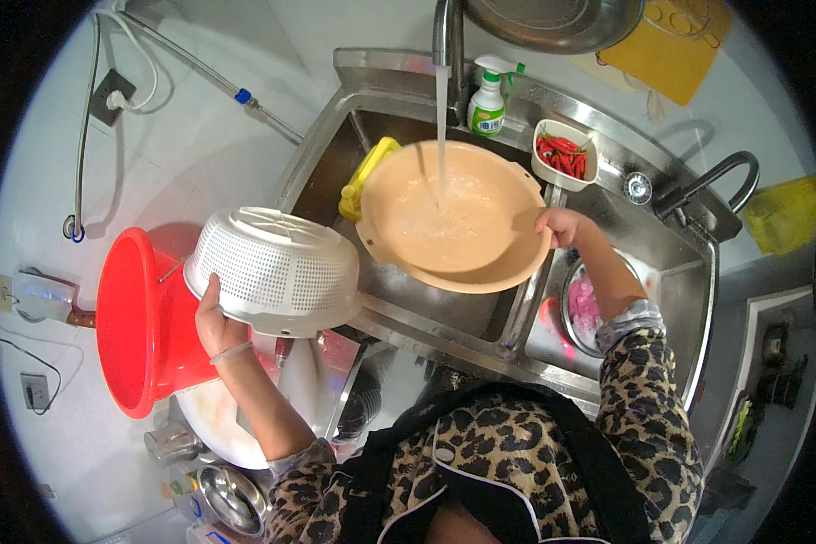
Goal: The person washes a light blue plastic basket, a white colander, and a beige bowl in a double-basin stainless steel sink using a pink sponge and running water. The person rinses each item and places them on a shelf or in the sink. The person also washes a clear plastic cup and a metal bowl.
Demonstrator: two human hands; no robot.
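My left hand point(219, 325) grips the rim of a white perforated plastic colander point(279, 265), which is tilted with its base facing up and away from me. Beside it stands a red plastic bucket point(126, 326). My right hand point(563, 227) holds the right rim of a peach plastic basin point(462, 258) over the left bowl of a steel double sink point(415, 313). A stream of water point(442, 122) falls from the faucet point(447, 34) into the basin, and shallow water ripples on its bottom. My right thumb and fingers close around the rim.
Left of the basin is a yellow plastic bottle point(367, 178). Behind it stand a green-and-white spray bottle point(487, 102) and a white container of red chillies point(564, 155). A metal bowl point(574, 326) with something pink sits in the right sink bowl. A cleaver point(47, 296) hangs at left.
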